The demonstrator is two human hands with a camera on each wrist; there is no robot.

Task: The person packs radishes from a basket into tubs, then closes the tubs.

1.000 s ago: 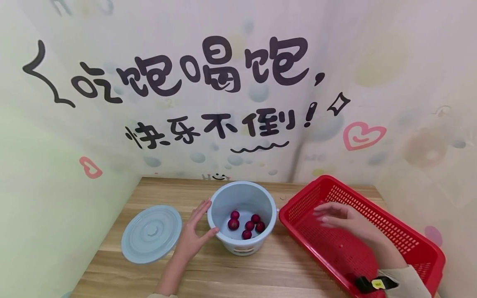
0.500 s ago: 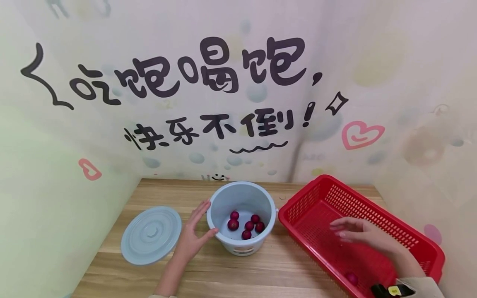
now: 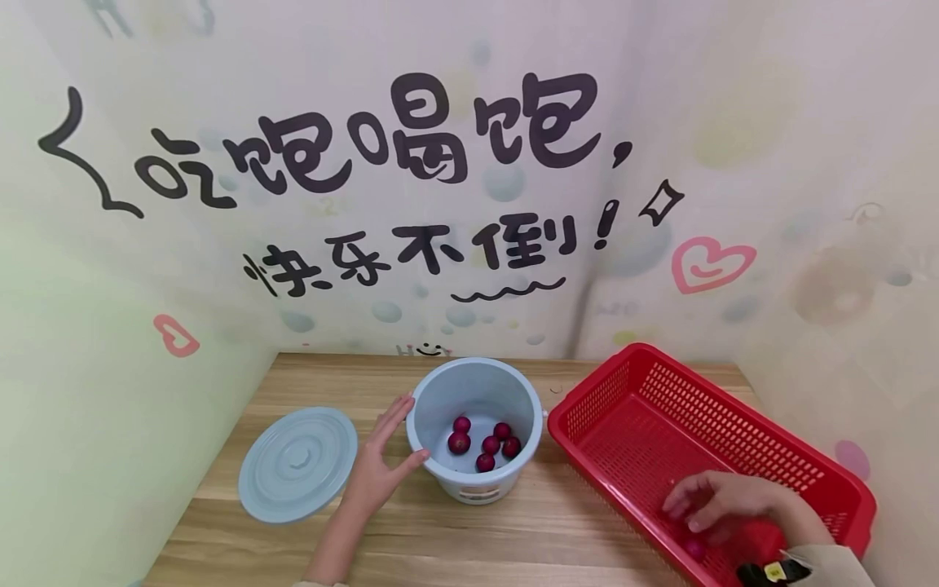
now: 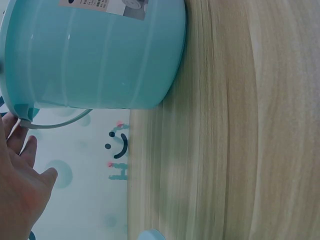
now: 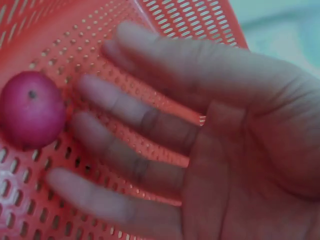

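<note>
A light blue bucket [image 3: 473, 489] stands upright with its handle down; several small round purplish-red radishes [image 3: 459, 443] lie on its bottom. My left hand [image 3: 377, 469] rests against the bucket's left side, its spread fingers and thumb touching the rim. In the left wrist view, the left fingers [image 4: 17, 135] reach the rim near the handle's joint. My right hand [image 3: 726, 501] is low inside the red basket [image 3: 616, 456], close to a single radish [image 3: 694, 548]. In the right wrist view, that radish [image 5: 32, 110] lies just beyond the extended fingertips, with nothing in the palm.
A round blue lid [image 3: 297, 465] lies on the wooden table [image 3: 411, 546] left of the bucket. The basket's perforated walls rise around the right hand. Behind the table stands a wall [image 3: 469, 318] with black lettering, and side walls close off left and right.
My right hand has moved down and nearer inside the basket, toward the radish, which was hidden by the arm a second ago. The left hand and bucket have stayed put.
</note>
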